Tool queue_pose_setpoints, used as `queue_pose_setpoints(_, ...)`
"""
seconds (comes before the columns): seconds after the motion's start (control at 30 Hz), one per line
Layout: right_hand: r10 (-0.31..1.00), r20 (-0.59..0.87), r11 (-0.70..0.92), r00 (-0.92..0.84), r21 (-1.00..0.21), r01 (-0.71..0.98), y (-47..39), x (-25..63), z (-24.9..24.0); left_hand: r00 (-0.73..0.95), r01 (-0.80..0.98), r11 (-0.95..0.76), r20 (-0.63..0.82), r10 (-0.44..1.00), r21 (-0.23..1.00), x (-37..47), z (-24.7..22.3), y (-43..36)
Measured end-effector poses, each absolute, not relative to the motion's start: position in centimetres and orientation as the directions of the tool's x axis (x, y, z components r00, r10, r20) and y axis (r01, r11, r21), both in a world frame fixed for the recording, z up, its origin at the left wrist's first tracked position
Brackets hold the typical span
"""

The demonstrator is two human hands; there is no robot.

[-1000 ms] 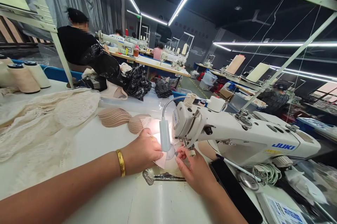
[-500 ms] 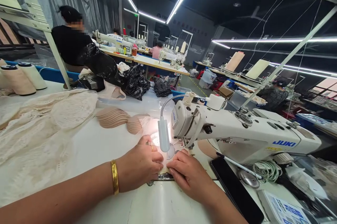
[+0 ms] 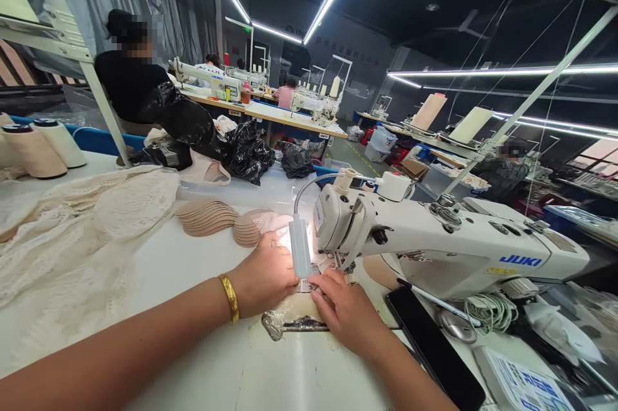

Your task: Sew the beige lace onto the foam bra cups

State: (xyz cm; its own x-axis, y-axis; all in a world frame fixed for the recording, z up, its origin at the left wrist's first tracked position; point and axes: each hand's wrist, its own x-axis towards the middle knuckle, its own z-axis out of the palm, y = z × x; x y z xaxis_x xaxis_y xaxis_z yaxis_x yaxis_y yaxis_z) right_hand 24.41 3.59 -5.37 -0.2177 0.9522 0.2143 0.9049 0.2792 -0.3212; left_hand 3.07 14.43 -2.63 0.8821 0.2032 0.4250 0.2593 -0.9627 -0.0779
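Observation:
At the sewing machine point(image 3: 449, 230), my left hand point(image 3: 265, 272) is closed on a pale piece of fabric point(image 3: 286, 238), left of the needle area. A gold bangle is on that wrist. My right hand point(image 3: 345, 305) is opposite, just in front of the presser foot, its thumb and fingers bent together at the fabric's near edge. The small lamp point(image 3: 300, 250) on a bendy neck lights the fabric brightly and hides part of it. Beyond my left hand lie stacks of beige moulded bra cups point(image 3: 206, 216).
Cream lace fabric point(image 3: 138, 205) spreads over the left of the table, near thread cones point(image 3: 36, 152). To the right are a black phone point(image 3: 434, 346), a coiled cable point(image 3: 490, 311) and a white box point(image 3: 521, 379). Co-workers sit at other machines beyond.
Both hands have moved away from the table's front edge, toward the needle area, with the fabric. The machine bed's near edge, covered before by the left hand, now shows.

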Motion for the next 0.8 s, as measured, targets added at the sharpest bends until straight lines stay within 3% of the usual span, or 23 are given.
queue_pose_setpoints(0.13,0.949,0.233,0.282,-0.214,-0.317,0.906,3.5,24.6,-5.5,0.85,0.289,-0.957,0.469,0.24,-0.034,2.5,-2.3,15.3)
queue_pose_setpoints(0.23,0.943,0.254,0.29,-0.215,-0.314,0.904,3.5,24.7,-5.7,0.725,0.471,-0.881,0.551,0.414,0.042,1.8,-2.2,16.7)
queue_pose_setpoints(0.37,0.941,0.261,0.292,-0.216,-0.3,0.908,3.5,24.8,-5.9,0.692,0.634,-0.771,0.402,0.6,0.059,1.3,-2.3,17.8)
queue_pose_setpoints(0.57,0.937,0.263,0.304,-0.228,-0.301,0.904,3.5,25.0,-5.8,0.751,0.631,-0.776,0.263,0.606,-0.013,1.1,-2.6,16.6)
queue_pose_setpoints(0.8,0.943,0.25,0.295,-0.221,-0.314,0.903,3.4,25.0,-6.0,0.818,0.551,-0.834,0.19,0.543,0.01,1.3,-1.8,16.2)
